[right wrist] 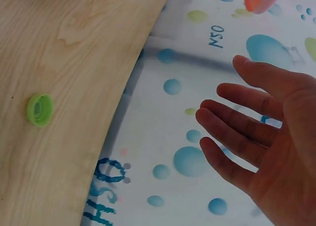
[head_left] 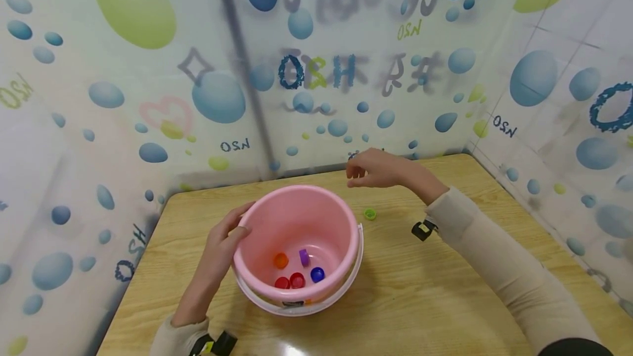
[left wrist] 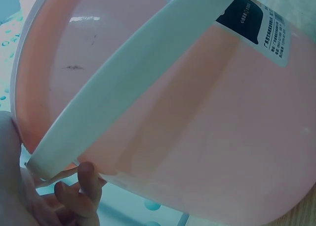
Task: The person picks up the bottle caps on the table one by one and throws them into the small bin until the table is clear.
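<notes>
A pink bucket (head_left: 296,202) with a white handle (head_left: 341,295) leans toward me on the wooden table. My left hand (head_left: 221,240) grips its left rim, thumb over the edge and fingers outside, also seen beside the handle in the left wrist view. Inside the bucket lie several bottle caps: an orange cap (head_left: 281,260), a purple cap (head_left: 304,257), a blue cap (head_left: 317,274) and two red caps (head_left: 297,280). A green cap (head_left: 370,213) is on the table right of the bucket. Above and beyond it, my right hand (head_left: 378,169) hovers with loosely bent fingers, holding nothing.
The wooden table (head_left: 420,279) runs back to a patterned curtain (head_left: 306,125) with blue and green drops. More of this curtain stands along the left and right sides. A printed label (left wrist: 256,25) is stuck on the bucket's outer side.
</notes>
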`<state>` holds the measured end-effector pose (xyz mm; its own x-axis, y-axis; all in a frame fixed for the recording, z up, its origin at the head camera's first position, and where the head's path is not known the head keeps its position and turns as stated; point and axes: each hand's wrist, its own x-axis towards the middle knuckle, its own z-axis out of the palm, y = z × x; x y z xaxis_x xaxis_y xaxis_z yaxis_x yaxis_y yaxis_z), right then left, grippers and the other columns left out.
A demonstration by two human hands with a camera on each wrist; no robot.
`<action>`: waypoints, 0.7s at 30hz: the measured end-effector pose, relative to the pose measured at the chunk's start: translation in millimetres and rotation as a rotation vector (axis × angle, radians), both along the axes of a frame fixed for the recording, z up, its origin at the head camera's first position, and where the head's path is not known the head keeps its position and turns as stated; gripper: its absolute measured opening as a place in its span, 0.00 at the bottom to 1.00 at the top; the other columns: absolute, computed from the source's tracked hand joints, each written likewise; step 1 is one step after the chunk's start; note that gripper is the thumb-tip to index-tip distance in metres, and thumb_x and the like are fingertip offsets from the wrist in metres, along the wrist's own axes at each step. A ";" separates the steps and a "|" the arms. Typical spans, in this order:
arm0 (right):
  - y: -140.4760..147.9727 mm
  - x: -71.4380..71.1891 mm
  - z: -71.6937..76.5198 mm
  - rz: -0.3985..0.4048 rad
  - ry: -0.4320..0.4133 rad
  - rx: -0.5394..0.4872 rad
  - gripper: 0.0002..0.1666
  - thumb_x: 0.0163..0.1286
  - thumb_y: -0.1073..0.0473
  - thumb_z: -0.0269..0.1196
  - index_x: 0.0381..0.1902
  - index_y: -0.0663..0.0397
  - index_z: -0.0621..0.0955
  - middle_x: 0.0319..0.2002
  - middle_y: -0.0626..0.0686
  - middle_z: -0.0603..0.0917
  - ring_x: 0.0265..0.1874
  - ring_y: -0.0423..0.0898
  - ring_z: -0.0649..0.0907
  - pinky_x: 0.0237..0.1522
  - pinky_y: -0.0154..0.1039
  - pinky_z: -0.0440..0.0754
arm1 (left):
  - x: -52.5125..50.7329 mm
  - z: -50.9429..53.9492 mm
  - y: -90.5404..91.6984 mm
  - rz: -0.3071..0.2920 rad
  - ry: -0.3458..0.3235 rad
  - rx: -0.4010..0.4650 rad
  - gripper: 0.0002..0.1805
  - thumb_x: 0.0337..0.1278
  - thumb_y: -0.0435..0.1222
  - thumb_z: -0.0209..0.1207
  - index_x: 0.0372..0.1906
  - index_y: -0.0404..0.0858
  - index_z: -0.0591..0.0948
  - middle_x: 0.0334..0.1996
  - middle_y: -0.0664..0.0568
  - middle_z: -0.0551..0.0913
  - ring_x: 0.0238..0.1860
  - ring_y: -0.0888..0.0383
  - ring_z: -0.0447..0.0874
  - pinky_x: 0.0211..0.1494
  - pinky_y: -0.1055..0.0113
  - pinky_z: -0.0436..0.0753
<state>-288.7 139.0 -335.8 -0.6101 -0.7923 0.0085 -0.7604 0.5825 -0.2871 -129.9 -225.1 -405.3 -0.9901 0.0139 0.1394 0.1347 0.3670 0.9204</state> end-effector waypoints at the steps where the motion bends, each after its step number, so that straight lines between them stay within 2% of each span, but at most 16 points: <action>1: 2.1 -1.3 -2.9 -0.009 -0.008 -0.001 0.13 0.75 0.49 0.64 0.47 0.51 0.86 0.43 0.48 0.89 0.44 0.43 0.87 0.51 0.45 0.86 | 0.0 0.1 0.0 0.001 0.001 0.000 0.24 0.74 0.37 0.50 0.71 0.48 0.77 0.63 0.40 0.82 0.48 0.57 0.88 0.47 0.69 0.88; 10: 21.6 -7.7 -28.4 -0.115 -0.077 -0.020 0.14 0.75 0.49 0.64 0.50 0.50 0.85 0.45 0.48 0.88 0.45 0.44 0.86 0.50 0.45 0.85 | 1.7 1.9 1.0 -0.001 -0.005 0.012 0.24 0.75 0.37 0.50 0.71 0.48 0.76 0.63 0.40 0.82 0.49 0.57 0.87 0.48 0.69 0.87; 21: 45.7 -11.3 -63.0 -0.180 -0.134 -0.072 0.17 0.75 0.49 0.64 0.52 0.53 0.85 0.45 0.48 0.88 0.44 0.43 0.86 0.50 0.46 0.86 | 1.4 1.1 2.0 0.008 0.002 0.002 0.23 0.75 0.37 0.50 0.71 0.48 0.77 0.61 0.40 0.82 0.49 0.52 0.88 0.48 0.69 0.88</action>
<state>-299.9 184.7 -398.8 -0.7411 -0.6708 -0.0293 -0.5985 0.6798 -0.4239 -128.4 -223.1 -404.2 -0.9899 0.0059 0.1415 0.1338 0.3663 0.9208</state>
